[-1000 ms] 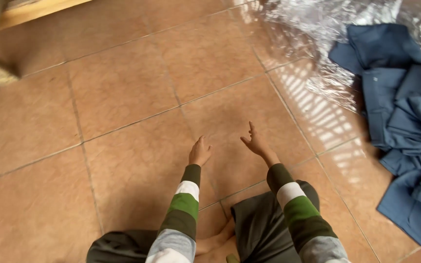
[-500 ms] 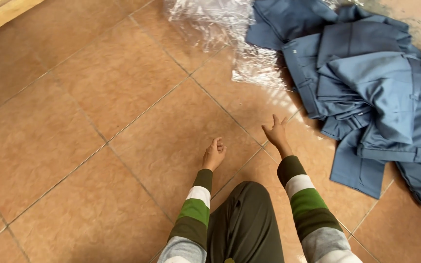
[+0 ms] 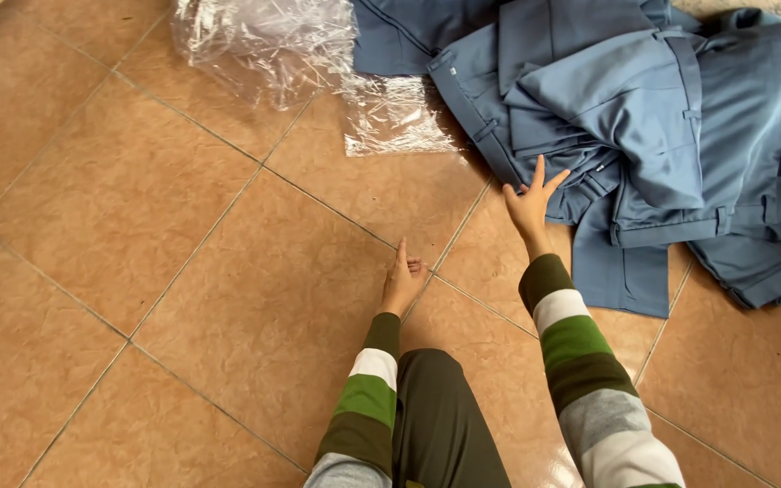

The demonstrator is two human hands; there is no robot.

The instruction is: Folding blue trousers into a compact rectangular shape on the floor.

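Observation:
My right hand (image 3: 530, 203) is raised with fingers spread, empty, at the near left edge of a heap of blue trousers (image 3: 644, 126) on the tiled floor. It is close to the cloth; I cannot tell whether it touches. My left hand (image 3: 403, 282) rests low over a bare tile, fingers loosely together, holding nothing. Both arms wear sleeves striped green, white and grey. My knee in dark olive trousers (image 3: 440, 420) shows between the arms.
Crumpled clear plastic wrapping (image 3: 268, 41) lies at the top, left of the trousers, with a flatter clear piece (image 3: 395, 122) beside it. Brown floor tiles (image 3: 137, 226) with grout lines stretch to the left.
The view has swung right, bringing the trousers heap closer to centre. My right hand has reached forward to the heap's edge. My left hand stays low over the tiles.

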